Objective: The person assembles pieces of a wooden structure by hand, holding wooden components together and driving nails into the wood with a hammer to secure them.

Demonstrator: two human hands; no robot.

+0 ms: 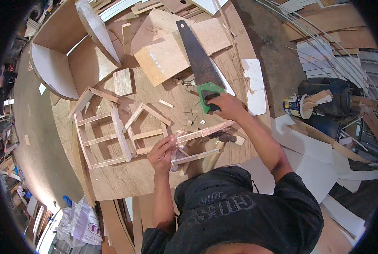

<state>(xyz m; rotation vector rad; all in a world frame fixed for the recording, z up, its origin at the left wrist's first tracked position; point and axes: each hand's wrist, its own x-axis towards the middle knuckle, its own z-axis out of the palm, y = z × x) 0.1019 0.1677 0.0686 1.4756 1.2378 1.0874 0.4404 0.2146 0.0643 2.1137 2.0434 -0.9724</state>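
My right hand (228,106) is wrapped round the green handle of a handsaw (200,61). Its dark blade points away from me across the workbench (125,182), lying over loose boards. With my left hand (161,154) I pinch the near-left end of a thin wooden strip (203,132), which slants up to the right below the saw handle. Under the strip lies a hammer (223,136), partly hidden. Left of my left hand rest two small house-shaped wooden frames, a larger one with rungs (100,139) and a smaller one (148,133). Another strip (195,157) lies close to my body.
A curved wooden shelf unit (85,59) stands at the far left of the bench. Plywood pieces (165,59), a small block (123,82) and a white board (253,86) lie about. On the right floor are a bucket of offcuts (297,106) and white sheets (307,148).
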